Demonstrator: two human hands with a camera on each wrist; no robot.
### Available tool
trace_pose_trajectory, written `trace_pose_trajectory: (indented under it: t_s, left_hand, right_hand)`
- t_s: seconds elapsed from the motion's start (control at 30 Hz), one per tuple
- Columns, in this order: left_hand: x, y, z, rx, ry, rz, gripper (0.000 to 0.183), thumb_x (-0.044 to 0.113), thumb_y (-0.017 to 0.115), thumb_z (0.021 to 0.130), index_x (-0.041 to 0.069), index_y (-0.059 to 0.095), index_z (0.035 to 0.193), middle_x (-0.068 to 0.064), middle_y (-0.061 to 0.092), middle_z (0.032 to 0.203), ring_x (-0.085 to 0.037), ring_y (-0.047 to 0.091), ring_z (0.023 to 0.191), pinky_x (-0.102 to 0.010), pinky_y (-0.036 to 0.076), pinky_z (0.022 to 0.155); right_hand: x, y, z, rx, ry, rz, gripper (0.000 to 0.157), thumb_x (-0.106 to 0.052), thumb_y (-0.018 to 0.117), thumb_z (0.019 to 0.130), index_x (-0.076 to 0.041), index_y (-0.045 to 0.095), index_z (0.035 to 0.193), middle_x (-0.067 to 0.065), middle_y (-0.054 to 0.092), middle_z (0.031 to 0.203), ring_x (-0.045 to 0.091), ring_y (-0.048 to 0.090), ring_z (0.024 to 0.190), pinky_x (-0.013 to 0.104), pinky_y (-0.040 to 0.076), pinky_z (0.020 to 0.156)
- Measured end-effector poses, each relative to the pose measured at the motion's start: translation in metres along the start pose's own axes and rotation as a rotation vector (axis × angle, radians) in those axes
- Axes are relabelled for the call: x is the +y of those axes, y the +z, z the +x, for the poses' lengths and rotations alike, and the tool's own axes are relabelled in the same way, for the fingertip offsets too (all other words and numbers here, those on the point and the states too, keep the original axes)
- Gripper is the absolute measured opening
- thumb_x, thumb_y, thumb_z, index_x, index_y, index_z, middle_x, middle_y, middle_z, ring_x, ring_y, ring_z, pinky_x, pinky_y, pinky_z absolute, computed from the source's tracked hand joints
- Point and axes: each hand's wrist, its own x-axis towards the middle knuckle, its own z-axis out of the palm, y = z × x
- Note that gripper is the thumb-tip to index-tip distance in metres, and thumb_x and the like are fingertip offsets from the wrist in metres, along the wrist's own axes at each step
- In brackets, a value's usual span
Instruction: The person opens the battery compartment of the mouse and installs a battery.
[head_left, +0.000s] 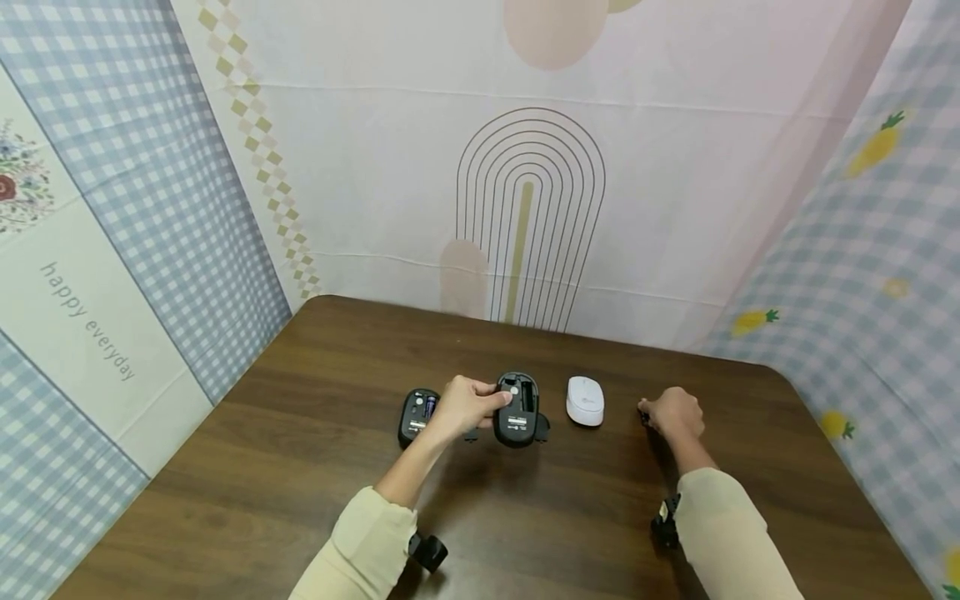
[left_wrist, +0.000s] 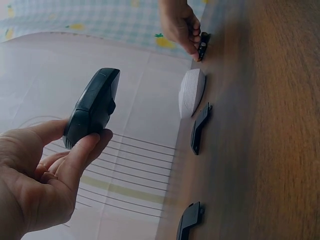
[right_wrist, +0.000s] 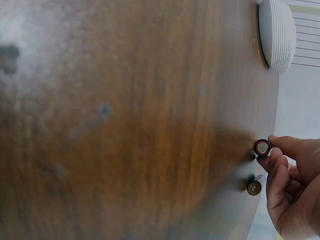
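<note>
My left hand grips a black computer mouse above the table, its underside turned up and its battery slot uncovered. In the left wrist view this mouse is seen from the side, between thumb and fingers. At the right, my right hand pinches a battery by the tabletop, one end facing the right wrist camera. A second battery lies right by the curled fingers. The white mouse sits between the two hands.
Another black mouse lies upside down at the left, a battery in its slot. Two black covers, one near the held mouse and one by the left hand, lie on the brown wooden table. A patterned cloth hangs behind.
</note>
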Motion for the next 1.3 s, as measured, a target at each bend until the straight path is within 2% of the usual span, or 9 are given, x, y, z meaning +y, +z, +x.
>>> trace_pose_trajectory:
  t_s: [0.2,0.47,0.67,0.87,1.03,1.3]
  left_hand:
    - [0.000,0.001,0.001,0.006,0.001,-0.005,0.040,0.020,0.069,0.084,-0.007,0.061,0.113,-0.024,0.063,0.104,-0.024,0.068,0.071,-0.040,0.056,0.071]
    - [-0.001,0.002,0.001,0.010,0.000,-0.027,0.039,0.019,0.069,0.084,-0.008,0.062,0.112,-0.024,0.064,0.101,-0.025,0.068,0.070,-0.040,0.056,0.070]
    - [-0.001,0.002,0.001,0.004,-0.003,-0.043,0.039,0.017,0.069,0.084,-0.009,0.061,0.112,-0.025,0.064,0.101,-0.026,0.068,0.072,-0.039,0.056,0.070]
    - [0.000,0.002,0.000,-0.007,-0.001,-0.043,0.039,0.017,0.069,0.084,-0.009,0.061,0.113,-0.024,0.064,0.101,-0.026,0.068,0.072,-0.041,0.055,0.072]
    - [0.000,0.003,0.000,-0.010,-0.003,-0.040,0.039,0.018,0.069,0.084,-0.008,0.061,0.113,-0.024,0.064,0.102,-0.025,0.068,0.071,-0.040,0.055,0.072]
    - [0.000,0.004,0.001,-0.007,-0.004,-0.047,0.038,0.018,0.069,0.084,-0.008,0.062,0.112,-0.023,0.064,0.102,-0.025,0.068,0.073,-0.036,0.057,0.068]
  right_hand:
    - [0.002,0.003,0.001,0.019,0.009,0.022,0.042,-0.035,0.060,0.086,-0.007,0.059,0.055,0.007,0.055,0.053,0.028,0.055,0.058,0.034,0.044,0.039]
    - [-0.006,0.001,-0.008,0.022,-0.010,0.096,0.043,-0.037,0.060,0.084,-0.010,0.062,0.050,0.001,0.055,0.045,0.019,0.055,0.045,0.032,0.044,0.039]
    - [-0.022,-0.008,-0.019,-0.015,-0.101,0.199,0.039,-0.036,0.061,0.083,-0.013,0.066,0.052,-0.005,0.054,0.041,0.010,0.054,0.037,0.026,0.046,0.043]
    - [-0.041,-0.012,-0.036,-0.069,-0.161,0.302,0.036,-0.033,0.063,0.084,-0.006,0.067,0.061,-0.002,0.056,0.045,0.008,0.052,0.038,0.024,0.050,0.041]
    - [-0.057,-0.015,-0.049,-0.077,-0.190,0.324,0.037,-0.032,0.064,0.085,-0.004,0.066,0.061,0.000,0.057,0.047,0.008,0.051,0.038,0.024,0.049,0.040]
    - [-0.074,-0.016,-0.064,-0.098,-0.261,0.333,0.038,-0.034,0.065,0.084,-0.003,0.067,0.063,0.003,0.060,0.050,0.011,0.055,0.041,0.028,0.053,0.045]
